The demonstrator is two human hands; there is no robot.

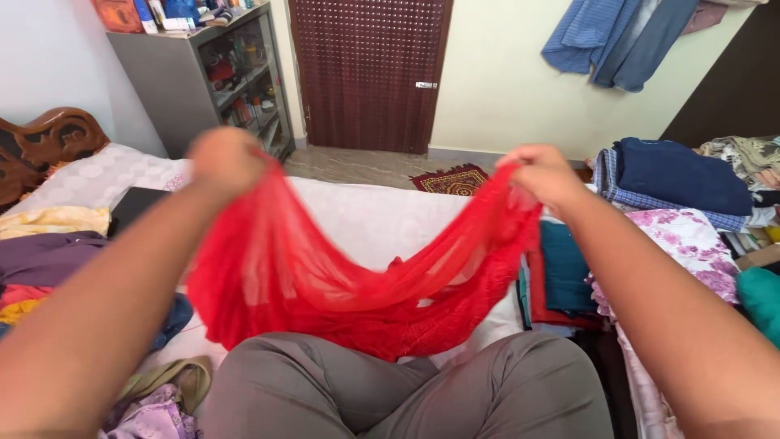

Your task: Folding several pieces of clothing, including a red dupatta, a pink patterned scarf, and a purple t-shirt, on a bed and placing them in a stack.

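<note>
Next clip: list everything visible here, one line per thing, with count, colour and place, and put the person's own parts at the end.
red sheer cloth: one, red, stretched between both hands above the lap
bed: one, white patterned cover, centre
folded clothes: one pile, navy, checked blue and floral, right
teal and red folded cloth: a few pieces, right edge of the bed
loose clothes: several, yellow, purple, red, left
shelf unit: one, grey, back left
door: one, dark brown, back centre
hanging clothes: a few, blue, wall top right
small rug: one, maroon, by the door
left hand: gripping the cloth
right hand: gripping the cloth
legs: grey trousers, bottom centre
</note>
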